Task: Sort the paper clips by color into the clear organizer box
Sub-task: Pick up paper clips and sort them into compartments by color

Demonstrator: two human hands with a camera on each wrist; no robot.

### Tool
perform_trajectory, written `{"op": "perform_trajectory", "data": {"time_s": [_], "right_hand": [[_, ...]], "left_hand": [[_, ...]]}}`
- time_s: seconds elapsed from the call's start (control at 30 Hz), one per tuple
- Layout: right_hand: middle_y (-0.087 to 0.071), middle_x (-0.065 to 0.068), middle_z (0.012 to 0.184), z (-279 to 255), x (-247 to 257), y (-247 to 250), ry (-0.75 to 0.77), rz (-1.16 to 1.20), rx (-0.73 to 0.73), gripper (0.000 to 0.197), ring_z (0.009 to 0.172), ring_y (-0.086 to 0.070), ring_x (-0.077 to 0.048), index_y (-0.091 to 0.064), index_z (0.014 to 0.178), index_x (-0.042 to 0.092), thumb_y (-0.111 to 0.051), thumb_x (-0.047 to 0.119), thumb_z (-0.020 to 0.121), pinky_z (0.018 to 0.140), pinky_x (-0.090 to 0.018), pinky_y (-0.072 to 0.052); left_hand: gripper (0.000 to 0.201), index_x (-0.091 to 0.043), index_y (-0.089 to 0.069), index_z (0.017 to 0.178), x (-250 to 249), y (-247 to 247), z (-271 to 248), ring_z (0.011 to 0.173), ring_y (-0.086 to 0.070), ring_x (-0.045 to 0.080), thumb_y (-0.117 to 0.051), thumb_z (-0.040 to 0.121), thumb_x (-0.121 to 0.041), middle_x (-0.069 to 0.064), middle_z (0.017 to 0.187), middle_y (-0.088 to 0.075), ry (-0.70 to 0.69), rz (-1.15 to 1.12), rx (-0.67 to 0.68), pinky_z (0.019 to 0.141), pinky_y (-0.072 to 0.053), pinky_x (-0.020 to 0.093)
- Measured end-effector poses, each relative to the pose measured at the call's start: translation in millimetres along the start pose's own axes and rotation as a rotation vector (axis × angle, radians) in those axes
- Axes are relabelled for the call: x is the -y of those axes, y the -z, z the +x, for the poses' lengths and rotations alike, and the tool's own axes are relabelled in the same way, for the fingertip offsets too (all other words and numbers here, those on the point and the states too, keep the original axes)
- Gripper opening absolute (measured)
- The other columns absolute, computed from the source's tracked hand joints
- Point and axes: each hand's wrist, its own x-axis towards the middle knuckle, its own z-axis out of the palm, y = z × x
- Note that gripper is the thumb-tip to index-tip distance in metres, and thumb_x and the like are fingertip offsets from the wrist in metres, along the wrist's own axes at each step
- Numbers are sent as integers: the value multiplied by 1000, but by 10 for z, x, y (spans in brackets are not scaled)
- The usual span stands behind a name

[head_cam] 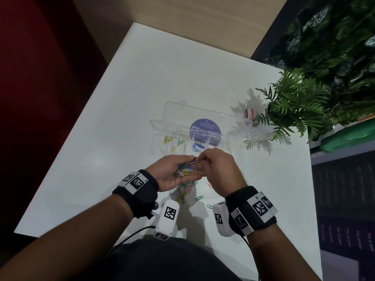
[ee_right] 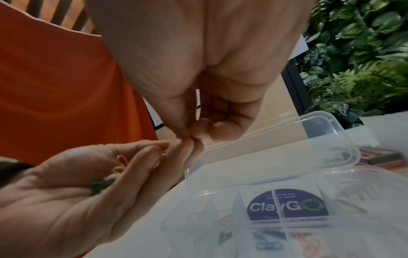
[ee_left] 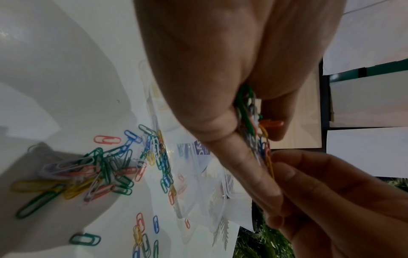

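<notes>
We note a white table (head_cam: 125,94), a leafy green plant (head_cam: 292,106) at its far right edge, a small red-and-white box (head_cam: 250,114) just beside the fronds, and an orange wall (ee_right: 55,90).

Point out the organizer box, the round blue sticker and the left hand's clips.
organizer box (head_cam: 157,141), head view, left wall.
round blue sticker (ee_right: 289,206), right wrist view, centre.
clips (head_cam: 185,170), head view, handful in left palm.

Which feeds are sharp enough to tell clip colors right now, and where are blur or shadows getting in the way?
Head view: sharp; colors read in the clear plastic organizer box, though the fern casts shadows on its far end. Left wrist view: the loose pile of colored paper clips is soft, partly in shadow. Right wrist view: blurred; the left hand shows only smears of color.
</notes>
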Motion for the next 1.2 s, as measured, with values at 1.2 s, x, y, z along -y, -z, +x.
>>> {"op": "perform_trajectory", "data": {"time_s": [1.2], "right_hand": [[-48, -4, 90, 10, -47, -219, 68, -192, 27, 19, 86, -54, -24, -62, 100, 8, -48, 20, 94, 68, -30, -36]], "left_hand": [[21, 2, -65, 89, 29, -5, 74, 74, -66, 21, -47, 96, -6, 14, 80, -67, -63, 139, -38, 65, -59, 31]]}}
